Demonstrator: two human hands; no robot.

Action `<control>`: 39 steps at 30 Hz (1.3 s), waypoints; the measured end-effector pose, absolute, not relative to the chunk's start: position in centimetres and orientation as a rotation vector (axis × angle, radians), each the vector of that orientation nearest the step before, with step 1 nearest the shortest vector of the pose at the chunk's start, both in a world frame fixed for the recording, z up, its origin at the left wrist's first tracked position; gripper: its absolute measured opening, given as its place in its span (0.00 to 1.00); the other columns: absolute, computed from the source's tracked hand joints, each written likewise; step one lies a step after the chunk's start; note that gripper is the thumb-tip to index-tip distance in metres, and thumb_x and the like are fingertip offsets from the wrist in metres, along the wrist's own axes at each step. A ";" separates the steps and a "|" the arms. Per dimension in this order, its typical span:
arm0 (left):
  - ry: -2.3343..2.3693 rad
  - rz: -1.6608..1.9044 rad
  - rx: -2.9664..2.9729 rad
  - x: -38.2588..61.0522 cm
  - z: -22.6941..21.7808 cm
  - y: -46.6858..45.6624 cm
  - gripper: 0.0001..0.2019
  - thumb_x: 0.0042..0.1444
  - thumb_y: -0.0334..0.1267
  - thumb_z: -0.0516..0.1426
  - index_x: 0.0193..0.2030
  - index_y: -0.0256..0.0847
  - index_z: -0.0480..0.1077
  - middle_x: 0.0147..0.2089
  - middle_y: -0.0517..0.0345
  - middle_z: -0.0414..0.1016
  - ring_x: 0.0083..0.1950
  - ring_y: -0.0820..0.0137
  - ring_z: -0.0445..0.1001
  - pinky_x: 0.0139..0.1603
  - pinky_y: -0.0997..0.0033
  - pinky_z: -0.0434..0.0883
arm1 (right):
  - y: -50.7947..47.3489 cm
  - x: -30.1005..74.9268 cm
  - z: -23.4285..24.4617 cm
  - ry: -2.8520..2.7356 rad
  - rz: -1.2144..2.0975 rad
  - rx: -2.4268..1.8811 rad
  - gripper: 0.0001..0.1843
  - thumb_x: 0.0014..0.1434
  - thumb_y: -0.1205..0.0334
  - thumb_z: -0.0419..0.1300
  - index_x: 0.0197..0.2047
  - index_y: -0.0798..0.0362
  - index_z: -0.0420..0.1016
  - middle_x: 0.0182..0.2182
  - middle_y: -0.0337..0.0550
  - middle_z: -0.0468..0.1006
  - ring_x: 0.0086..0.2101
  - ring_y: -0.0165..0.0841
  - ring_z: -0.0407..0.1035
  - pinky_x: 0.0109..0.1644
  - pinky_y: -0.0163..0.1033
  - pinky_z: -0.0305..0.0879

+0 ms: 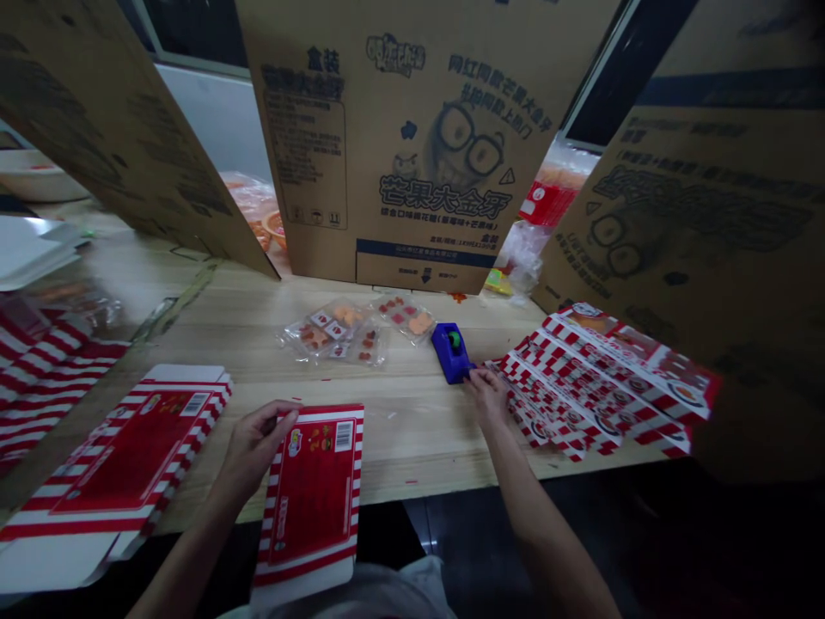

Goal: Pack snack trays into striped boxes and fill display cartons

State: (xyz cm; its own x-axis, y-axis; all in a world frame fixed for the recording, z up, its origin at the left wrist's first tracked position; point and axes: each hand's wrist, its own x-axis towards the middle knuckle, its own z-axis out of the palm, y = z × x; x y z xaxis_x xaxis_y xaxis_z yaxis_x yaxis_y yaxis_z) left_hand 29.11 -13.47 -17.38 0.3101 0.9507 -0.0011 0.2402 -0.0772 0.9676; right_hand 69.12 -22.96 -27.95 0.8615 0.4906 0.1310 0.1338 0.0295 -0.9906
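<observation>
My left hand (259, 443) grips the upper left edge of a flat red carton (314, 494) with red-and-white striped borders and a barcode. The carton's lower end reaches past the table's front edge, over my lap. At the front tip of a blue tape dispenser (450, 352), my right hand (488, 394) has its fingers pinched together on the end of the tape, which barely shows. A green core sits inside the dispenser. Right beside my right hand lies a spread of overlapping striped cartons (580, 378).
Clear packets of gummy candy (339, 331) lie behind the left carton. Another striped carton (138, 447) rests at the left, its white flap out over the front edge. Tall cardboard sheets (412, 146) stand across the back. A pale bowl (39, 176) is at far left.
</observation>
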 end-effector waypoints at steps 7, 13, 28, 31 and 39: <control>1.081 0.724 1.598 29.6 -16.8 -12.3 0.17 0.50 0.51 0.58 0.33 0.37 0.71 0.25 0.61 0.72 0.25 0.71 0.68 0.24 0.77 0.65 | -24.0 68.6 -29.8 -0.504 0.253 -1.558 0.19 0.41 0.45 0.63 0.23 0.52 0.64 0.22 0.36 0.66 0.27 0.31 0.62 0.36 0.42 0.65; 0.847 0.533 1.687 30.3 -18.3 -10.3 0.14 0.51 0.48 0.56 0.29 0.37 0.69 0.23 0.64 0.65 0.24 0.75 0.62 0.23 0.78 0.59 | -23.7 64.2 -27.2 -0.714 0.430 -1.556 0.19 0.47 0.43 0.62 0.26 0.52 0.68 0.24 0.39 0.68 0.28 0.32 0.62 0.34 0.40 0.64; 0.654 0.411 1.659 31.6 -18.4 -11.6 0.14 0.51 0.46 0.58 0.29 0.34 0.70 0.22 0.63 0.66 0.23 0.75 0.61 0.23 0.78 0.58 | -18.4 51.3 -20.1 -1.737 1.151 -1.487 0.14 0.48 0.56 0.68 0.24 0.55 0.68 0.20 0.34 0.69 0.23 0.26 0.60 0.27 0.32 0.54; 0.619 0.405 1.635 31.2 -17.6 -11.8 0.14 0.51 0.46 0.59 0.30 0.34 0.71 0.24 0.61 0.69 0.24 0.75 0.63 0.24 0.78 0.60 | -18.4 51.4 -20.2 -1.426 1.555 -1.314 0.20 0.42 0.54 0.71 0.32 0.54 0.69 0.23 0.34 0.73 0.22 0.27 0.64 0.25 0.30 0.57; 0.548 0.483 1.451 30.6 -16.2 -12.7 0.16 0.50 0.47 0.62 0.33 0.34 0.74 0.28 0.58 0.73 0.27 0.74 0.68 0.28 0.78 0.65 | -18.9 50.3 -21.3 -0.805 2.013 -0.878 0.21 0.36 0.55 0.76 0.28 0.57 0.73 0.23 0.35 0.75 0.23 0.26 0.67 0.31 0.31 0.64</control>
State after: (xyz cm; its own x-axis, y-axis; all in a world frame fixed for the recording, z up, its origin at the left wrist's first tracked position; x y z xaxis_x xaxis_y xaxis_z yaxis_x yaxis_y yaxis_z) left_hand 30.58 -12.65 -16.17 0.7873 0.6139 -0.0572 0.0205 0.0665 0.9976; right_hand 50.25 -18.89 -21.31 -0.4563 0.8377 -0.3001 -0.4002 -0.4944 -0.7716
